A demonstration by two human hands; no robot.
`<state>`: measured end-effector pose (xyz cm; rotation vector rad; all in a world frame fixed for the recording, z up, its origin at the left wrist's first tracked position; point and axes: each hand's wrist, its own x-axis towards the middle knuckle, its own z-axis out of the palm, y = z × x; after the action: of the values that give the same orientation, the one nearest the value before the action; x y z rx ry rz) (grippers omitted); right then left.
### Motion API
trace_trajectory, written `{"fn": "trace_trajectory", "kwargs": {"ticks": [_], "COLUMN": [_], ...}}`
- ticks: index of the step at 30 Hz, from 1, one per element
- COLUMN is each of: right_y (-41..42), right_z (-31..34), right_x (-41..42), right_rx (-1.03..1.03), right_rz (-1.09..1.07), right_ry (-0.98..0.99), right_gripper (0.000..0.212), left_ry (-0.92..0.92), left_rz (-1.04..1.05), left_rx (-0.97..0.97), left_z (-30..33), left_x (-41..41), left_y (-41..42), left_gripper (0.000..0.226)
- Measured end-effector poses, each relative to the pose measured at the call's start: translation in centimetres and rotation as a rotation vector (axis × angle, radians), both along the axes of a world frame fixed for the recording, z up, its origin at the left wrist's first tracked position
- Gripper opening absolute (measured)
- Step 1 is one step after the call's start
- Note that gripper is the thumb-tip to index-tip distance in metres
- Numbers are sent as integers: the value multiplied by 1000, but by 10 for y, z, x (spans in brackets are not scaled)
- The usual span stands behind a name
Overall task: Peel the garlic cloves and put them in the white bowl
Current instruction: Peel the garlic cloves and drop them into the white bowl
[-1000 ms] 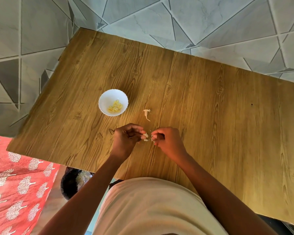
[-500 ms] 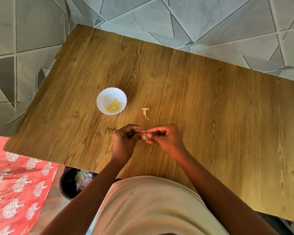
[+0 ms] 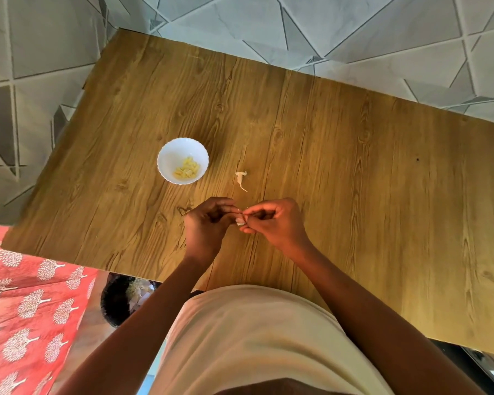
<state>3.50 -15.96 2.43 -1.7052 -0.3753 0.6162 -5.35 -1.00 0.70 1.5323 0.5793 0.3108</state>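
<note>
From the head view, the left hand (image 3: 208,223) and the right hand (image 3: 274,223) are meeting near the near edge of the wood-grain table (image 3: 354,166), both pinching one small pale garlic clove (image 3: 240,221) between their fingertips — peeling looks to be under way. The white scalloped bowl (image 3: 169,155), lying farther off to the left, is holding several peeled yellowish cloves (image 3: 187,169) already. A scrap of papery garlic skin (image 3: 241,178) is lying just beyond the hands — this clove is not yet in the bowl.
</note>
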Motion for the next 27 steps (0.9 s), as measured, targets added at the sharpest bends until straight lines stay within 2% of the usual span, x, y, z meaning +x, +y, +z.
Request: {"fn": "trace_trajectory", "kwargs": {"ticks": [5, 9, 15, 27], "right_y": [0, 2, 0, 0], "right_z": [0, 1, -2, -1], "right_x": [2, 2, 6, 16], "right_rx": [9, 65, 112, 35], "right_rz": [-6, -67, -2, 88], "right_ry": [31, 154, 193, 50], "right_gripper": [17, 13, 18, 15], "left_ry": [3, -7, -17, -16], "left_rz": [-11, 21, 14, 9], "left_rx": [-19, -74, -48, -34], "left_z": [2, 6, 7, 8], "left_x": [1, 2, 4, 6], "left_y": [-1, -2, 0, 2], "left_gripper": [28, 31, 35, 32]}}
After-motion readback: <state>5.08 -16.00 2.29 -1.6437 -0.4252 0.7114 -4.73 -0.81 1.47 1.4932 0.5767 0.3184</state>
